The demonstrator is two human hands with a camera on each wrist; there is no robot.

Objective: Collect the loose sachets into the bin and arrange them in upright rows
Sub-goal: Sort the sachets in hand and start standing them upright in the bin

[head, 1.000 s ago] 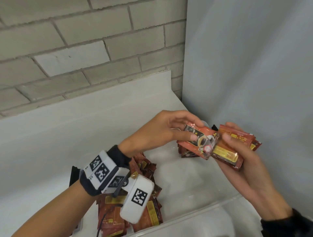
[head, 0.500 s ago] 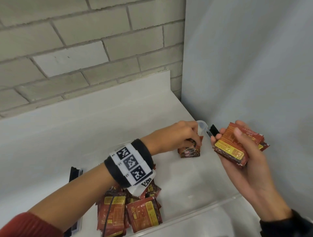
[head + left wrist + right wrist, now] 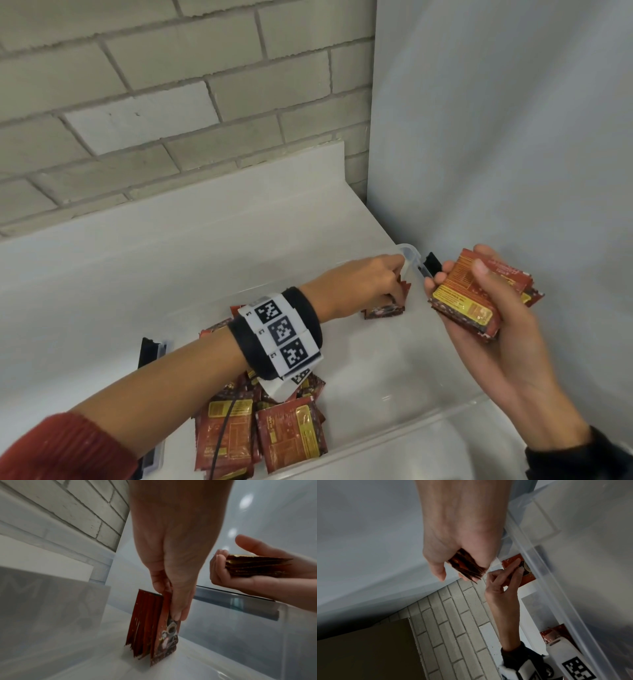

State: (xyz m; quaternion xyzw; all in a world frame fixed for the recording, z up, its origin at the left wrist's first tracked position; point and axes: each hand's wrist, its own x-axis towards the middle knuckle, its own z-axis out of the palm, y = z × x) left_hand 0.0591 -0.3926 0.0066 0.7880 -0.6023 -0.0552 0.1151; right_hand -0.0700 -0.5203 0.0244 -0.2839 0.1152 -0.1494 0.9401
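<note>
A clear plastic bin (image 3: 394, 442) stands on a white counter. In its far right corner is a short upright row of red sachets (image 3: 145, 626). My left hand (image 3: 394, 291) reaches down there and pinches the front sachet (image 3: 169, 631) by its top, standing it against the row. My right hand (image 3: 457, 277) hovers beside the bin's right rim and grips a flat stack of sachets (image 3: 476, 298), thumb on top. The same stack (image 3: 467, 566) shows edge-on in the right wrist view. A loose pile of sachets (image 3: 274, 431) lies in the bin's near left part, partly hidden by my left forearm.
A brick wall (image 3: 171, 102) runs behind the counter and a grey panel (image 3: 496, 137) closes the right side, close to the bin. Black latches sit on the bin's left end (image 3: 149, 353) and far right corner (image 3: 432, 262). The bin floor (image 3: 394, 370) between row and pile is bare.
My left hand took one sachet from the stack in my right hand and carried it down into the bin's far right corner against the row. My right hand shifted slightly right.
</note>
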